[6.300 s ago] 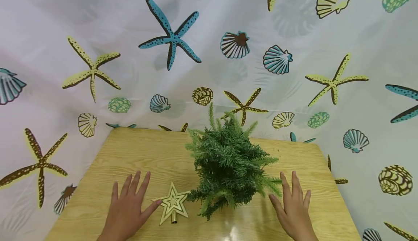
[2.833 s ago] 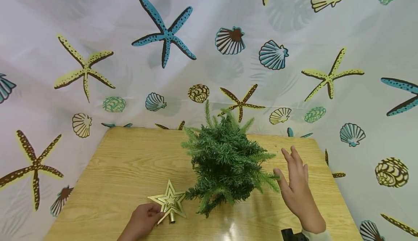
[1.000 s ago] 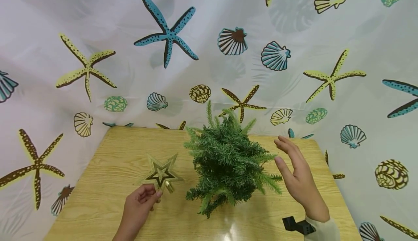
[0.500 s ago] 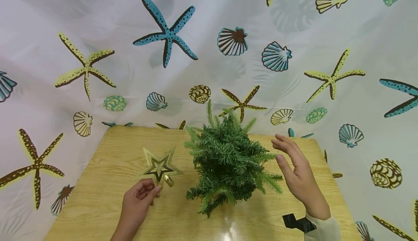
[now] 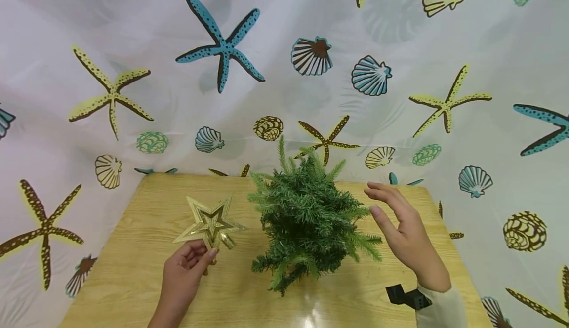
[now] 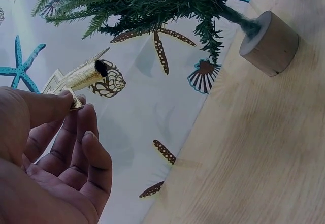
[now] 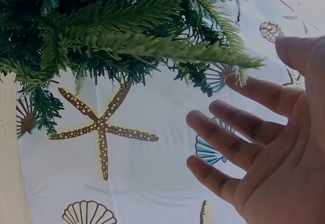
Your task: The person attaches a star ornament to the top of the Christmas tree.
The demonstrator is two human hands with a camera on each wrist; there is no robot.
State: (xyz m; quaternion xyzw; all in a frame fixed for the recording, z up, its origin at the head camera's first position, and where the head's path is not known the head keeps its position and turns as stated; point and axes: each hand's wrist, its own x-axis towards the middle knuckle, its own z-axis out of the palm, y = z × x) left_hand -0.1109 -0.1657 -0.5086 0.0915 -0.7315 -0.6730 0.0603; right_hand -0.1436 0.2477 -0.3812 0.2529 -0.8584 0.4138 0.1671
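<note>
In the head view my left hand (image 5: 184,273) pinches one point of a gold star tree topper (image 5: 212,223) between thumb and fingers, raised left of the tree. The left wrist view shows the topper's hollow gold socket (image 6: 85,75) beyond the thumb, its dark opening facing the tree side. A small artificial Christmas tree (image 5: 311,214) stands upright mid-table. Its round wooden base (image 6: 270,43) appears in the left wrist view. My right hand (image 5: 406,236) is held up at the tree's right side with fingers spread, holding nothing; in the right wrist view its fingers are near a branch tip (image 7: 238,60).
A wood-grain table (image 5: 164,204) bears the tree. Behind and beside it hangs a white curtain (image 5: 284,12) printed with starfish and shells. A black wrist mount (image 5: 409,297) sits by the light sleeve (image 5: 442,310) on my right arm.
Earlier the star lay flat on the table beside my open left hand; my left hand has since gripped and lifted it, tilting it up. My right hand has risen along the tree's side.
</note>
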